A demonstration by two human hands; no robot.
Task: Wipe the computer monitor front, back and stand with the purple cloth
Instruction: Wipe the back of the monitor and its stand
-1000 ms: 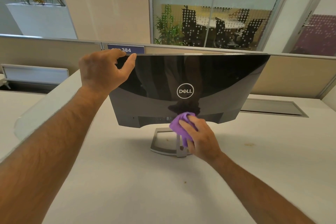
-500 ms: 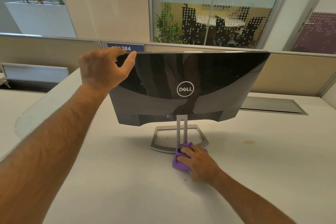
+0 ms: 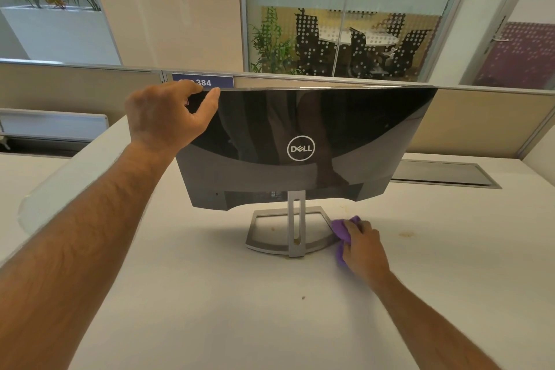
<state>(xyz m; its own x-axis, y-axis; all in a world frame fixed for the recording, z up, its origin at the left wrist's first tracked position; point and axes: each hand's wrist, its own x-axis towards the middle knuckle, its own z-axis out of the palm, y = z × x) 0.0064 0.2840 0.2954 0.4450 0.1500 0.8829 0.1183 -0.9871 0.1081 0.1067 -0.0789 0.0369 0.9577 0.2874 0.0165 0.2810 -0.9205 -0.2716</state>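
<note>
1. Counter [image 3: 210,309], pale and broad, carries everything in the scene; a small dark speck lies on it in front of the monitor, and a faint yellowish stain sits to the right.
2. The right hand [image 3: 365,248] is curled around the bunched purple cloth [image 3: 342,230] and presses it against the right front corner of the stand base [image 3: 264,242], down on the counter.
3. The grey stand base is an open frame resting flat, with a slotted upright post [image 3: 296,219] rising from its near edge to the monitor.
4. The computer monitor [image 3: 300,147] stands with its glossy black back, marked with a round logo, facing the person.
5. The left hand [image 3: 166,117] grips the monitor's upper left corner, thumb on the back panel and fingers hooked over the top edge.
6. A grey recessed panel [image 3: 441,173] lies in the counter behind the monitor to the right.
7. Beyond, a beige partition [image 3: 480,120] bears a blue number plate [image 3: 210,82], and glass walls show dotted chairs and plants.
</note>
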